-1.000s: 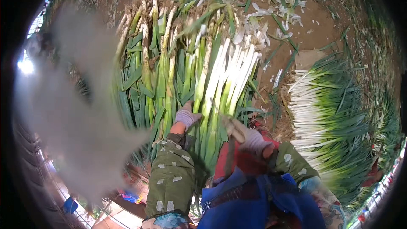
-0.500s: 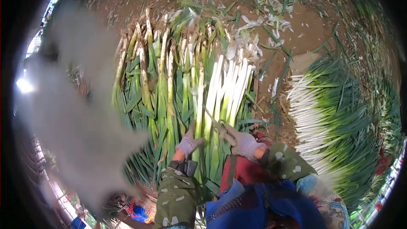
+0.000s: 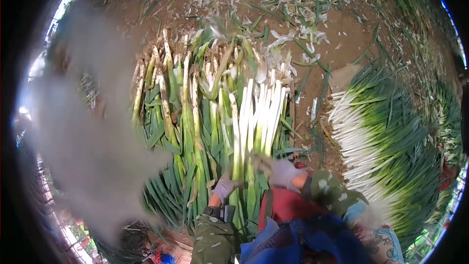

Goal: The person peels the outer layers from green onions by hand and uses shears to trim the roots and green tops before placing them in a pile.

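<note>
Over the leek pile's near half, the left hand (image 3: 224, 188) touches a leek (image 3: 236, 139) whose white end extends beyond the fingers; at the pile's near right, the right hand (image 3: 284, 172) blurs. Whether either hand's fingers grasp anything, I cannot tell.

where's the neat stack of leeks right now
In the head view, the neat stack lies along the right side, right of your right hand and its green sleeve.

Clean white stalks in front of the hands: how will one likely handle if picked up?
The white stalks lie straight, so that end is probably fairly stiff. Their long, flat green leaves will likely flop and trail. The bare, smooth-looking white surface may be slippery.
</note>
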Motion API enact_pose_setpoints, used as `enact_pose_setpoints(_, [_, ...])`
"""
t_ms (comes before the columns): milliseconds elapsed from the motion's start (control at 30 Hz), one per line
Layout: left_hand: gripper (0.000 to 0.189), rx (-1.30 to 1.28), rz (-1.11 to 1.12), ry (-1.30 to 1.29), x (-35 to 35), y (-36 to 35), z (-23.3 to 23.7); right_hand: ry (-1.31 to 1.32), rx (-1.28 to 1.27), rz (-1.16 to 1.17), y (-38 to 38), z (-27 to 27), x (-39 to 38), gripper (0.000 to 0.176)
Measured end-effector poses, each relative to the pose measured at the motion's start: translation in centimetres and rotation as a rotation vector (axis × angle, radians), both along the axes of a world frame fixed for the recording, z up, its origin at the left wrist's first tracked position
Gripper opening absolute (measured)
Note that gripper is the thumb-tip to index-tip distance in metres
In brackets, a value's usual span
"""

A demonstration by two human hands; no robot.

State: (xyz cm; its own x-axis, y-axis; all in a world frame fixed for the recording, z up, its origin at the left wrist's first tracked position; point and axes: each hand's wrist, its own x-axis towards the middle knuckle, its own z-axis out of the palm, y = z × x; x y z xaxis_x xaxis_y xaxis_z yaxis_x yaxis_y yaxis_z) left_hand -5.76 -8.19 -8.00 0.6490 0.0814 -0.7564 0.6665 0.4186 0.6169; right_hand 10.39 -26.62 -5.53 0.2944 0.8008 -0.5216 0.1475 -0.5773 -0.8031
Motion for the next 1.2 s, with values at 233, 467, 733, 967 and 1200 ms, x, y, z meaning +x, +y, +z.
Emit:
enact_pose_setpoints(233, [0.094,0.369,-0.327,0.149,-2.1,-2.6,-2.5,-0.324,0.163,0.072,-0.9,-7.2,-1.2,0.060])
enact_pose_setpoints(467, [0.094,0.595,-0.505,0.147,-1.1,-3.8,-2.0,-0.208,-0.190,0.203,-0.1,-4.1,1.1,0.068])
enact_pose_setpoints(733, [0.096,0.596,-0.420,0.110,-2.3,-5.1,-4.2,-0.137,-0.278,-0.051,-1.3,-4.5,3.6,0.081])
enact_pose_setpoints(967, [0.093,0.727,-0.697,0.399,2.6,-7.5,-0.4,-0.184,-0.145,0.080,-0.3,-5.8,4.5,0.083])
enact_pose_setpoints(1200, [0.079,0.707,-0.623,0.440,2.2,-9.7,-0.1,0.616,0.243,-0.700,0.3,-18.9,8.3,0.086])
